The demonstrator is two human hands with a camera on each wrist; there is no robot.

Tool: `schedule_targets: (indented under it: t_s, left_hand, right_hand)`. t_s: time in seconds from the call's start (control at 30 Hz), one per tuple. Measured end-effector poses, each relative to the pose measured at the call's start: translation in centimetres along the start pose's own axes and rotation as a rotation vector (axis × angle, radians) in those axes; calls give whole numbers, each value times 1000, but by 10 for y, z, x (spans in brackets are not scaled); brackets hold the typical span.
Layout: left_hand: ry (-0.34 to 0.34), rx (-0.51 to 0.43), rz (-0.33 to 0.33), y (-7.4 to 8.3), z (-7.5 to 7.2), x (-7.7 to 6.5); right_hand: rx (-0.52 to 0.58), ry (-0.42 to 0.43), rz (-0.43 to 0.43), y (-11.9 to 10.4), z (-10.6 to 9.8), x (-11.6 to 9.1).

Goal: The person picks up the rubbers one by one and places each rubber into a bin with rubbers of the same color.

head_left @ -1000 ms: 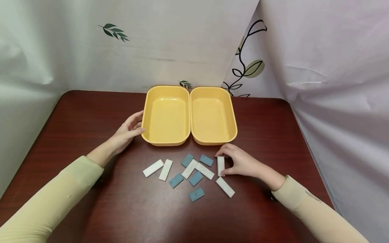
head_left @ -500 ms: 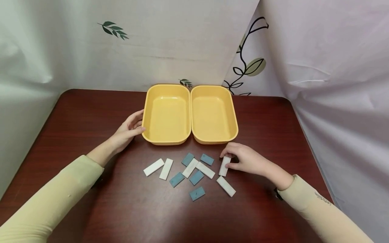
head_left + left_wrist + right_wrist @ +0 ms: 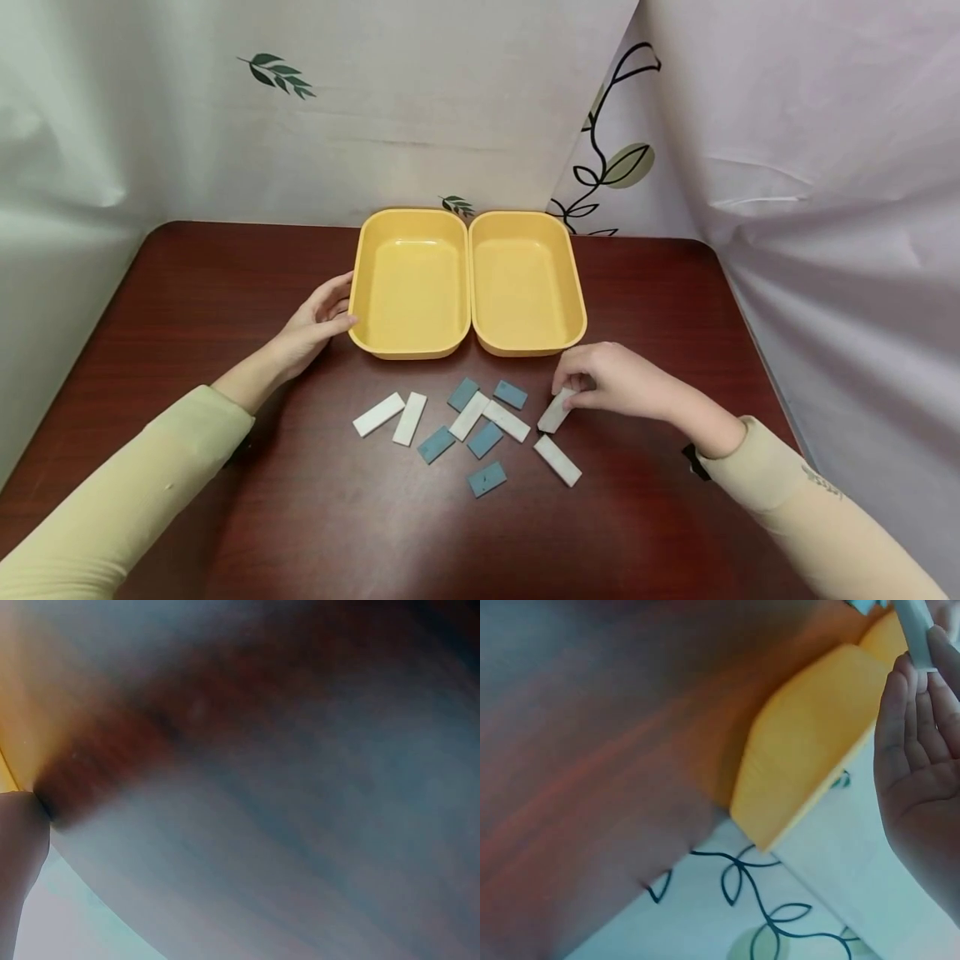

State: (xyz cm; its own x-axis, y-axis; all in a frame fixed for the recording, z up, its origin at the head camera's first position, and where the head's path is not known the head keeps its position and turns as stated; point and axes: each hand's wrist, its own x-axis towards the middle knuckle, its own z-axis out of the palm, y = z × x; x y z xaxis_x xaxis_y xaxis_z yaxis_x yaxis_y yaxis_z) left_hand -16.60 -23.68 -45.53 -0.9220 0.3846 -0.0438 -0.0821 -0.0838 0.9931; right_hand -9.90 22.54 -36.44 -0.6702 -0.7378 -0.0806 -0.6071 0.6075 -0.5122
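In the head view my right hand (image 3: 618, 379) pinches the upper end of a white rectangular block (image 3: 556, 411), which is tilted above the table. The right wrist view shows the white block (image 3: 916, 634) between thumb and fingers. My left hand (image 3: 311, 325) holds the left side of the left yellow tray (image 3: 360, 292), with the thumb tip at its rim and the other fingers partly hidden along the wall. Beside it stands the right yellow tray (image 3: 576, 292); both have bare insides. The left wrist view is blurred, showing only part of the hand (image 3: 19, 855) against yellow.
Several white blocks, such as one (image 3: 557, 461) near my right hand, and several shorter blue-grey blocks, such as one (image 3: 487, 479) at the front, lie loose on the dark red table (image 3: 360, 533). Patterned curtain sheets (image 3: 420, 108) hang behind and beside it.
My right hand has moved slightly back and right, lifting the white block's upper end and tilting it. The left hand and the trays stay in place.
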Motion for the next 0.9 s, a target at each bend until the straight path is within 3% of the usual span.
schedule_targets:
  t_s: [0.57, 0.9]
  left_hand:
    - [-11, 6, 19, -2, -1, 1]
    - [-14, -6, 36, -3, -2, 2]
  right_hand:
    - [35, 154, 24, -17, -59, 37]
    - [42, 259, 6, -19, -77, 63]
